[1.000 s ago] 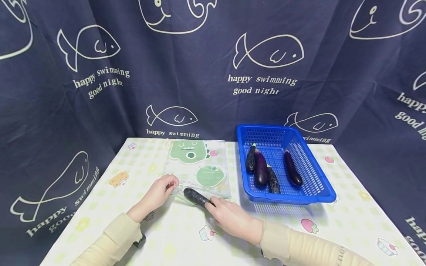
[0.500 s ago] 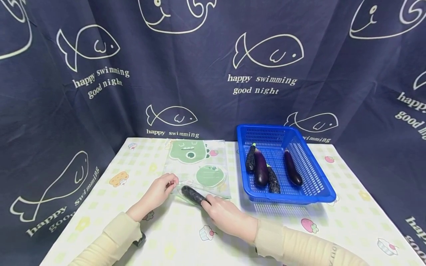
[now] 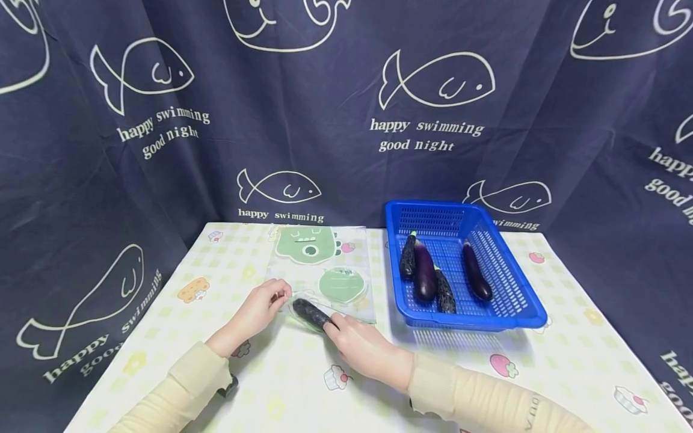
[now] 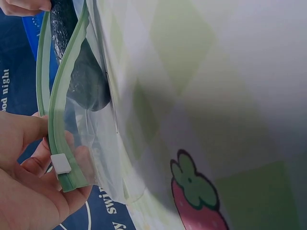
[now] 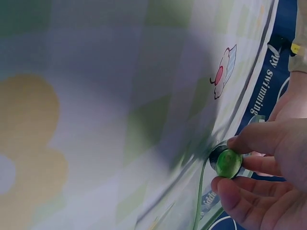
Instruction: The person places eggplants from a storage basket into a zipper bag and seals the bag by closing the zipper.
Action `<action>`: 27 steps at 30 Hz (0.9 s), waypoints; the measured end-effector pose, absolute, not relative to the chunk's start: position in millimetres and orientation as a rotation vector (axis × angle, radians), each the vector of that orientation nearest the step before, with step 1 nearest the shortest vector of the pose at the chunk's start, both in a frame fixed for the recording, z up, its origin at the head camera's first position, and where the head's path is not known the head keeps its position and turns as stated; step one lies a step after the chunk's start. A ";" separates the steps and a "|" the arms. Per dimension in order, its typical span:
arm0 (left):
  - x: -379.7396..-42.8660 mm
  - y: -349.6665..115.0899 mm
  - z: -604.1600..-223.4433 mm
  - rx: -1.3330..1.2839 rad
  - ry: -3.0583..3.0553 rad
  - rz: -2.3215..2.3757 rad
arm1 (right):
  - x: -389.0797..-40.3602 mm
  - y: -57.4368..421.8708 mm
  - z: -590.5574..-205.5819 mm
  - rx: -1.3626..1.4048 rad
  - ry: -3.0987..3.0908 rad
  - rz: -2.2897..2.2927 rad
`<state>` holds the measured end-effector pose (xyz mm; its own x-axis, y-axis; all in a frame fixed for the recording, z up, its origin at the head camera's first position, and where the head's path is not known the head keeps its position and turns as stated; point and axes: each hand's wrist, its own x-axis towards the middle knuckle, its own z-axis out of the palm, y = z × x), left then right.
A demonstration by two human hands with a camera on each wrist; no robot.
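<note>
A clear zip bag (image 3: 354,310) printed with green cartoon shapes lies flat on the table. My left hand (image 3: 265,305) pinches the corner of its mouth, beside the white slider (image 4: 60,163) on the green zip strip (image 4: 62,100). The fingers of my right hand (image 3: 365,349) grip a dark, bumpy cucumber (image 3: 310,313) by its near end, where a bright green tip (image 5: 229,164) shows. In the left wrist view the cucumber passes between the parted zip strips, and its rounded far end is inside the bag.
To the right stands a blue basket (image 3: 397,294), holding glossy eggplants (image 3: 425,279) and wrinkled dark vegetables (image 3: 446,294) with green tips. A patterned cloth (image 3: 303,391) covers the table. Dark blue fish-print curtain (image 3: 346,174) hangs behind and at both sides.
My right hand has moved slightly left and away from me, taking the cucumber further into the bag mouth. The left hand stays almost in place at the bag's corner.
</note>
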<state>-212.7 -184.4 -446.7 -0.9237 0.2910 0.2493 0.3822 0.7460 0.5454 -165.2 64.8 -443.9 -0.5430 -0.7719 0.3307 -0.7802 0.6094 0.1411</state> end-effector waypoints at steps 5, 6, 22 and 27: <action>-213.9 -184.7 -445.6 -0.539 -2.789 -0.943 | -168.3 62.0 -444.7 1.249 -2.476 0.031; -214.0 -184.7 -445.4 -0.540 -2.788 -0.941 | -169.0 61.4 -444.9 1.251 -2.473 0.031; -215.5 -183.6 -447.2 -0.573 -2.763 -0.951 | -173.0 48.9 -450.4 1.220 -2.416 -0.079; -216.2 -183.7 -448.4 -0.562 -2.770 -0.950 | -174.4 42.6 -450.8 1.223 -2.405 -0.121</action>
<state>-216.2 -183.7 -448.4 -0.9167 0.2972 0.2670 0.3985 0.7279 0.5580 -174.4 42.6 -450.8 -0.5137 -0.7873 0.3411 -0.7489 0.6054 0.2694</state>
